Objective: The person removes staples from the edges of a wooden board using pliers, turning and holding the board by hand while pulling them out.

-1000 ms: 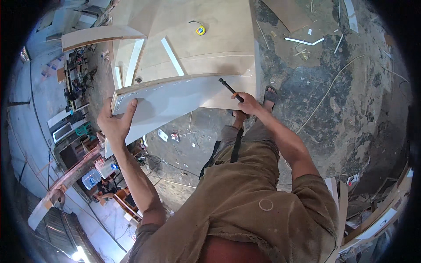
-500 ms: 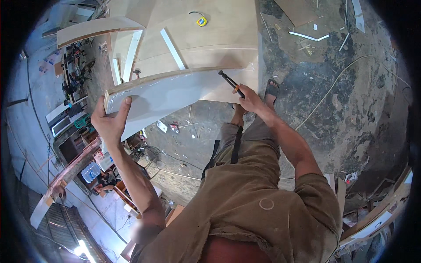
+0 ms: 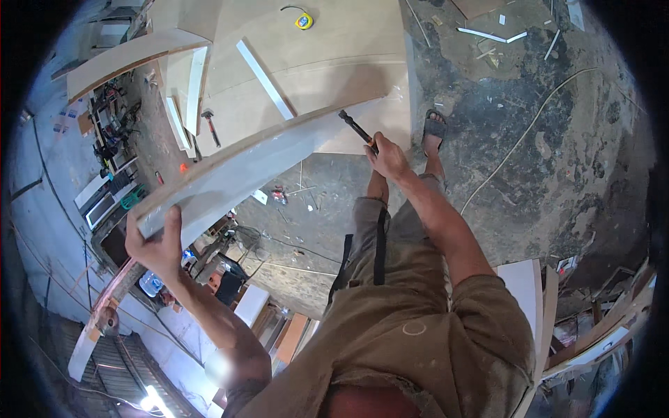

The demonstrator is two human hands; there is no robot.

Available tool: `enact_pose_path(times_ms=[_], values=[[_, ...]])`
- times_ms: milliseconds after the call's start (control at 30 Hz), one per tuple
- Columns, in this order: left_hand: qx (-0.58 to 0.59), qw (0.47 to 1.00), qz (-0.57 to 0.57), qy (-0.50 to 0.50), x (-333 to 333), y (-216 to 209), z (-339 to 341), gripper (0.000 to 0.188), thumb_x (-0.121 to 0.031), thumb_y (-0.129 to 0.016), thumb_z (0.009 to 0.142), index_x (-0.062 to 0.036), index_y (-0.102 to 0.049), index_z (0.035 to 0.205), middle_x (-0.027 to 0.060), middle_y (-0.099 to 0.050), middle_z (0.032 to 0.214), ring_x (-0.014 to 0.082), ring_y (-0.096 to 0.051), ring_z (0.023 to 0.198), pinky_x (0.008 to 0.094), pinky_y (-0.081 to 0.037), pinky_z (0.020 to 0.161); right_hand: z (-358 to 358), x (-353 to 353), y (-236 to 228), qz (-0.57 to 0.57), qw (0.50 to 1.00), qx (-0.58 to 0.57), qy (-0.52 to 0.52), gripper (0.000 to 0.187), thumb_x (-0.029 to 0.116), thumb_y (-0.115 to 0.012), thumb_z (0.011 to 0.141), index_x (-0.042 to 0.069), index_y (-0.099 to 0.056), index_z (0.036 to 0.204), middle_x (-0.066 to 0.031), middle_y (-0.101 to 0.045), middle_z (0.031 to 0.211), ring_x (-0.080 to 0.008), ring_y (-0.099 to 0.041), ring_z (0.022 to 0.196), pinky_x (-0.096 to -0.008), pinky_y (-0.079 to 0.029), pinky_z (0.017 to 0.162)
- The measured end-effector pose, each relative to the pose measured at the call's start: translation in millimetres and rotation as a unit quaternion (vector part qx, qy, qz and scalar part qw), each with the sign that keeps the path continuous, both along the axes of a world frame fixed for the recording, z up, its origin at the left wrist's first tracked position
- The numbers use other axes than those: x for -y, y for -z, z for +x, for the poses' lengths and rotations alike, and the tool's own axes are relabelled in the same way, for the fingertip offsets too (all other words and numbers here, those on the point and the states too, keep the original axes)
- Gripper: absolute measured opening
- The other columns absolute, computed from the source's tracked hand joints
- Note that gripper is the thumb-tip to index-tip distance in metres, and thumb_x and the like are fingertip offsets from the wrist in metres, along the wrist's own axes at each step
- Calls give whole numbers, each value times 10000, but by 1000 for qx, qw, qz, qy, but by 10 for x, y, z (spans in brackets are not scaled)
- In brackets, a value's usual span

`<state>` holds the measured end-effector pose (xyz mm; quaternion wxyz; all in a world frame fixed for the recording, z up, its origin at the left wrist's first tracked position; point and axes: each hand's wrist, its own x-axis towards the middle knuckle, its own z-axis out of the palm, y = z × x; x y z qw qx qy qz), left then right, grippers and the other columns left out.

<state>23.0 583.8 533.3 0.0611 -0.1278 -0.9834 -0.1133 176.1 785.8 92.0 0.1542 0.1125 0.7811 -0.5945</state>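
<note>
A long wooden panel (image 3: pixel 258 167) with a white face and a bare wood edge stretches slantwise in front of me. My left hand (image 3: pixel 157 244) is wrapped round its near left end, the thumb lying on the white face. The panel's far right end meets the large plywood surface (image 3: pixel 348 38). My right hand (image 3: pixel 390 160) grips black pincers (image 3: pixel 358 128) by their handles, which show some orange. The pincers' head points up and left, close to the panel's right part. Whether it touches the panel I cannot tell.
On the plywood lie a yellow tape measure (image 3: pixel 304 21) and a white strip (image 3: pixel 265 79). A hammer (image 3: pixel 212 129) is beside another white-faced piece (image 3: pixel 197 90). Offcuts (image 3: pixel 491 35) and a long cable (image 3: pixel 519 157) lie on the floor to the right.
My left hand and the panel's left end have shifted left and toward me, so the panel slants more steeply. More of the hammer shows. The pincers remain in my right hand.
</note>
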Motion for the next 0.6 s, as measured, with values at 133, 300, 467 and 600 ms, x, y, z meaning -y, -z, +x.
enact_pose_path(times_ms=[133,300,467,600], values=[[-7,998,69,-10,355,-17,3,344,-119,-817,799,22,-671,1076,87,-705,974,153,-644,851,299,-514,795,-165,-159,402,57,997,-59,-5,205,211,-618,915,70,-484,979,-174,-634,853,-399,-655,779,-506,-522,666],[-88,994,61,-30,762,-119,40,396,-133,-812,791,80,-649,1083,143,-686,985,196,-651,854,335,-528,792,-673,-544,908,83,962,-203,-162,188,213,-645,859,102,-517,941,-127,-629,867,-349,-656,836,-475,-536,687],[-162,985,37,-42,1096,-526,-60,442,-210,-810,791,120,-653,1040,167,-686,968,244,-662,834,401,-553,775,-1208,-737,1269,146,919,-201,-307,211,223,-632,852,131,-592,1037,-71,-659,1084,-306,-663,976,-446,-550,810],[-284,948,36,-140,669,-268,-14,458,-257,-841,763,95,-653,987,184,-685,940,241,-671,750,355,-572,555,-1344,-1337,1552,268,903,-258,-215,311,257,-611,900,150,-593,1191,-57,-648,1210,-304,-634,1079,-437,-537,882]])
